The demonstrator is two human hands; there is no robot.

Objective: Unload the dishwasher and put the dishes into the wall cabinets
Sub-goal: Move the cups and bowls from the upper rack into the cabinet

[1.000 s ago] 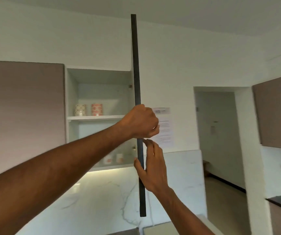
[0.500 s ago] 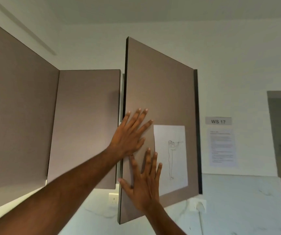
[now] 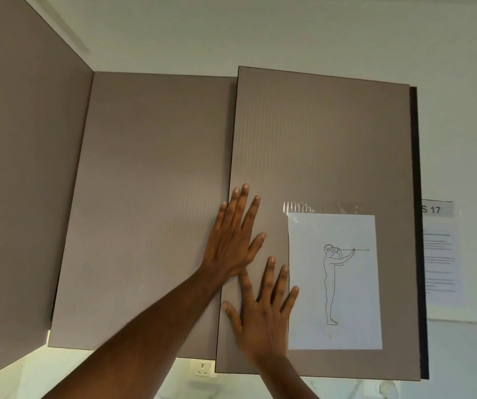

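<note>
Two hands flat on a taupe cabinet door (image 3: 317, 145), seen from below. Left hand (image 3: 233, 243) pressed against the door close to its left edge, fingers straight and spread, gripping nothing, forearm rising in from the lower left. Right hand (image 3: 261, 315) spread flat just below and to the right of the left one, thumb out toward the door's left edge, fingers straight and released, fingertips close beside the left edge of a taped paper sheet (image 3: 335, 283). Sheet fixed to the door's lower right part with clear tape along its top, bearing a line drawing of a standing figure with arms raised forward.

Door standing slightly proud of the neighbouring closed door (image 3: 145, 211) to the left, its dark right edge showing as a thin strip; fully home or a little ajar, cannot tell. Further left, another taupe cabinet front (image 3: 21, 168) angled toward the camera.

On the white wall to the right, a small grey label (image 3: 437, 209) ending in "17", with a printed notice (image 3: 440, 266) below it, text too small to read. Under the cabinets, a white wall socket (image 3: 204, 369) on pale marbled backsplash. No dishes or dishwasher in view.
</note>
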